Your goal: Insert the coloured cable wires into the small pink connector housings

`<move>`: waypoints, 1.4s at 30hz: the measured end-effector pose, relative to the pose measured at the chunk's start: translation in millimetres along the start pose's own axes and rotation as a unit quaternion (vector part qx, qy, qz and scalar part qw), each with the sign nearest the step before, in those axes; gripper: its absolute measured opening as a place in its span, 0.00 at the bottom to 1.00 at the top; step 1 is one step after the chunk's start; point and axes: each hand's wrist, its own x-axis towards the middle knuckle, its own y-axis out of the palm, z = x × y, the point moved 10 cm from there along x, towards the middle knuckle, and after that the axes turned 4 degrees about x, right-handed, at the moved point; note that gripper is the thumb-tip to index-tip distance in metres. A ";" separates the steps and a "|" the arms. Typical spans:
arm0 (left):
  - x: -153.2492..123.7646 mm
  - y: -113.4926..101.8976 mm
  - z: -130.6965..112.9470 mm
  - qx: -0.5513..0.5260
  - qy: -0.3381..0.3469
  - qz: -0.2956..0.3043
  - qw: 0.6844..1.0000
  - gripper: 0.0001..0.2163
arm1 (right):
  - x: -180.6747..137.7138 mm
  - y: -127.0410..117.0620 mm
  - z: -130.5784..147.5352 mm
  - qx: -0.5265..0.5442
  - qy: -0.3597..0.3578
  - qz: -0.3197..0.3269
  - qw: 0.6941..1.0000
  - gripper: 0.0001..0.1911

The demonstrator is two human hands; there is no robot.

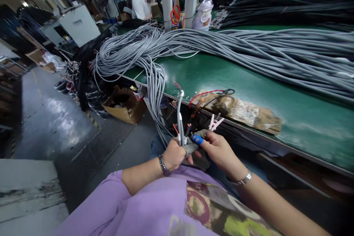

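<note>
Beyond the left hand (pixel 173 154) and right hand (pixel 218 149), a green table (pixel 190 72) is bearing a bundle (pixel 249 44) of grey cables, which is spilling over the near edge ahead of the left hand, an arrangement probably leaving loose ends within reach. A cardboard strip (pixel 267 121) is lying along that edge just ahead of the right hand, perhaps serving as a work pad. The left hand is curling into a fist, gripping the cable ends (pixel 181 121), which are standing up from it, apparently keeping their tips clear of the palm. The right hand is closing thumb and fingers on a wrapped grey piece (pixel 190 149) that is bridging the gap to the left fist, presumably being steadied from both sides; what lies inside the wrapping is not showing. A pink peg (pixel 215 122) is jutting up just beyond the right hand; what it is clipping is unclear. Coloured wires (pixel 188 129) are fanning out between the hands, while a blue wrap (pixel 197 139) is covering the right thumb, possibly guarding the skin.
</note>
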 end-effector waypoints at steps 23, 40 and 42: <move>3.4 -13.8 0.2 -0.083 0.014 -0.076 0.994 0.16 | -2.4 -4.8 -19.9 0.199 0.078 -0.068 0.974 0.17; 5.8 21.5 -19.3 -0.083 -0.053 0.139 0.985 0.17 | 13.0 -34.4 -12.7 0.313 0.060 -0.051 0.946 0.24; 9.0 29.8 -23.4 -0.094 -0.064 0.162 0.980 0.17 | 15.8 -32.6 -6.8 0.324 0.069 -0.048 0.942 0.23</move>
